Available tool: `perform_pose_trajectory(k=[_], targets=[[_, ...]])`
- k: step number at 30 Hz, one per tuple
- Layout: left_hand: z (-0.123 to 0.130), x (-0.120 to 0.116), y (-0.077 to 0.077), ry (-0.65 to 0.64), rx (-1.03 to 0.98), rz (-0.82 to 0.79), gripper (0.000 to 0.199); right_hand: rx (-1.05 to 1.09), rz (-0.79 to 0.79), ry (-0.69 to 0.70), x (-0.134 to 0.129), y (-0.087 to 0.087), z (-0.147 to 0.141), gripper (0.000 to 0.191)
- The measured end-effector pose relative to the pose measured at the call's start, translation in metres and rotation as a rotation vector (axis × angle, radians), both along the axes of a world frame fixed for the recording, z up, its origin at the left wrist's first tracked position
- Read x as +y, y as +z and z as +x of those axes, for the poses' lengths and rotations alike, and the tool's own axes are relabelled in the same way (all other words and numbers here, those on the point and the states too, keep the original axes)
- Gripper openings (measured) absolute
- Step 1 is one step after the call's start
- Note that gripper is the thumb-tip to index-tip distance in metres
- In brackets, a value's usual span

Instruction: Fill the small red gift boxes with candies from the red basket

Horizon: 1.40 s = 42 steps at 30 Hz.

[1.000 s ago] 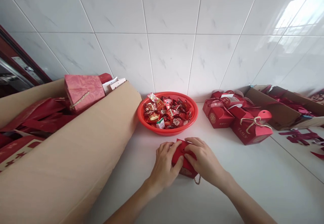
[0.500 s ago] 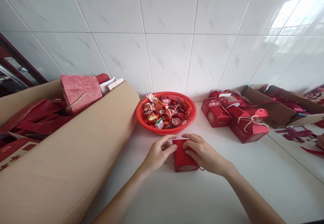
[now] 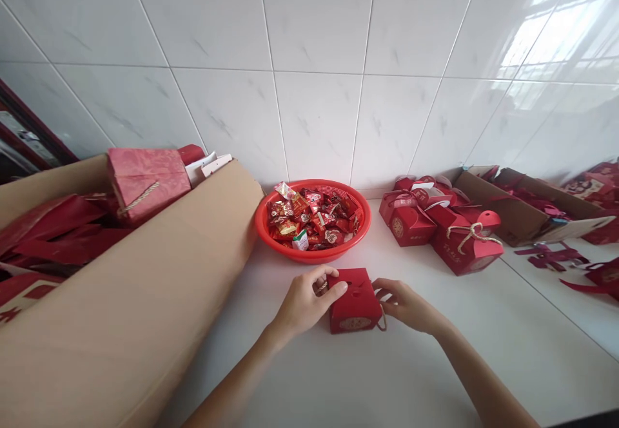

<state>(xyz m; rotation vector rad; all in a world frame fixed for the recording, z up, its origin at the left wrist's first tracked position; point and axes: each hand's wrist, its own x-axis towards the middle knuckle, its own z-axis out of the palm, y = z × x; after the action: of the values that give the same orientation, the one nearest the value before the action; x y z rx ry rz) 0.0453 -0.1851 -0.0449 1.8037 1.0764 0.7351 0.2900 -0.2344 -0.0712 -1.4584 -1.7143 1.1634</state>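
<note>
Flanking a small red box from both sides, the two hands are working low over the white table. The left hand is reaching in with its wrist nearly straight, its thumb lying on the box's top near the left side and its fingers curling down beside it; whether they are pinching anything there, I cannot tell. The right hand is bending loosely, thumb parted from fingers, its open grasp hovering at the box's right side beside a twisted cord loop; contact is unclear. The box is standing forward of the table's back edge, just in front of a red basket sitting near that edge. A pale round emblem is showing on the box's near face, its detail too small to read. In the basket, wrapped sweets are carrying tiny printing that is not coming through legibly. Towards the right along the back edge, a cluster of red boxes is displaying gold medallions and pale Chinese characters, while a cord-tied box is bearing blurred gold lettering.
</note>
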Motion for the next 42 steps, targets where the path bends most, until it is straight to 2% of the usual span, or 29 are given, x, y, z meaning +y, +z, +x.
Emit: perform_pose_trajectory(k=[2,4,7,10,14,16,18,20,23,25,28,31,33,36,38,42], targets=[[0.001,-0.001,0.000,0.005,0.041,0.019,0.039,0.027,0.000,-0.047,0.000,0.002,-0.001,0.013],[0.003,-0.004,0.001,0.026,0.087,0.046,0.036,0.152,-0.036,-0.108,0.002,0.009,0.002,0.017],[0.006,-0.007,0.001,0.062,0.133,0.074,0.032,0.484,-0.117,-0.181,0.004,0.027,0.008,0.023],[0.010,-0.010,0.003,0.099,0.170,0.098,0.034,0.634,-0.058,-0.237,0.002,0.047,0.006,0.026],[0.015,-0.007,0.015,0.081,0.158,0.103,0.028,0.532,0.030,-0.189,0.000,0.069,-0.016,0.033],[0.016,-0.004,0.027,-0.018,0.055,0.040,0.025,0.445,0.048,-0.123,0.001,0.077,-0.028,0.035],[0.015,0.000,0.041,-0.107,-0.082,-0.059,0.031,0.374,0.067,-0.065,0.003,0.083,-0.037,0.037],[0.012,0.002,0.057,-0.136,-0.194,-0.147,0.039,0.322,0.091,-0.039,0.006,0.088,-0.041,0.038],[0.009,-0.001,0.075,-0.161,-0.312,-0.264,0.048,0.240,0.148,-0.072,0.008,0.093,-0.042,0.036],[0.012,-0.005,0.081,-0.209,-0.369,-0.324,0.054,0.178,0.188,-0.120,0.008,0.093,-0.043,0.033],[0.024,-0.015,0.083,-0.297,-0.391,-0.267,0.059,0.113,0.276,-0.228,0.005,0.091,-0.046,0.028],[0.037,-0.026,0.083,-0.357,-0.321,-0.163,0.060,0.072,0.375,-0.354,-0.002,0.088,-0.044,0.017],[0.042,-0.032,0.083,-0.407,-0.283,-0.164,0.062,0.050,0.422,-0.428,-0.011,0.087,-0.033,0.013],[0.036,-0.035,0.082,-0.490,-0.267,-0.166,0.060,0.039,0.492,-0.574,-0.033,0.092,0.000,0.014],[0.027,-0.033,0.078,-0.487,-0.242,-0.149,0.053,0.053,0.523,-0.722,-0.052,0.099,0.028,0.017],[0.004,-0.025,0.067,-0.410,-0.156,-0.185,0.042,0.050,0.609,-1.192,-0.089,0.117,0.084,0.013]])
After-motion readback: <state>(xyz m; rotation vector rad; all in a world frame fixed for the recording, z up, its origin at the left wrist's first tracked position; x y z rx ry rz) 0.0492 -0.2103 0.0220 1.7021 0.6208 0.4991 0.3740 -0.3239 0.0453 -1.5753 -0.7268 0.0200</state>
